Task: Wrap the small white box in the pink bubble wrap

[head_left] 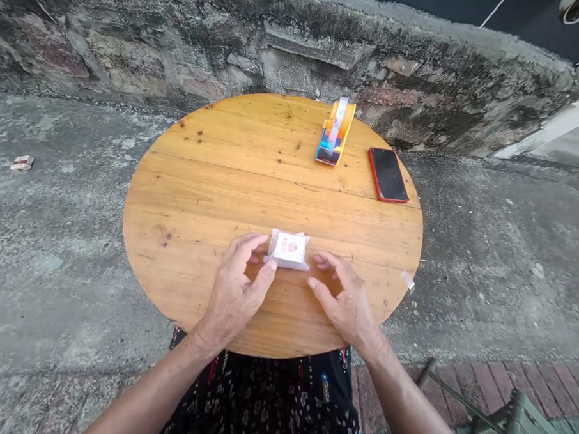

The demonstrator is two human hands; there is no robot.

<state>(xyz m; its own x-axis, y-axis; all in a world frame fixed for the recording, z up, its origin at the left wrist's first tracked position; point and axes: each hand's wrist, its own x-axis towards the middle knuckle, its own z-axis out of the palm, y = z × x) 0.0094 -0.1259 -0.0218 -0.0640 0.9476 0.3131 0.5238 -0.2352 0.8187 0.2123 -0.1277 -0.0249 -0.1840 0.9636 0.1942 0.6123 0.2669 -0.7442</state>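
Note:
A small white packet with reddish print, in a clear or whitish wrapping (291, 248), lies flat on the round wooden table (214, 194). My left hand (238, 282) is at its left side, fingers apart, the thumb tip at the packet's lower left corner; I cannot tell whether it touches. On the right, my right hand (344, 293) is curved with thumb and fingers apart, a small gap from the packet. Neither hand grips anything.
An orange and blue tape dispenser (336, 132) stands at the table's far side. Right of it lies a phone in a red case (388, 174). A piece of clear tape (407, 281) hangs from the right edge. Behind runs a stone wall (205, 53); a chair (506, 412) is lower right.

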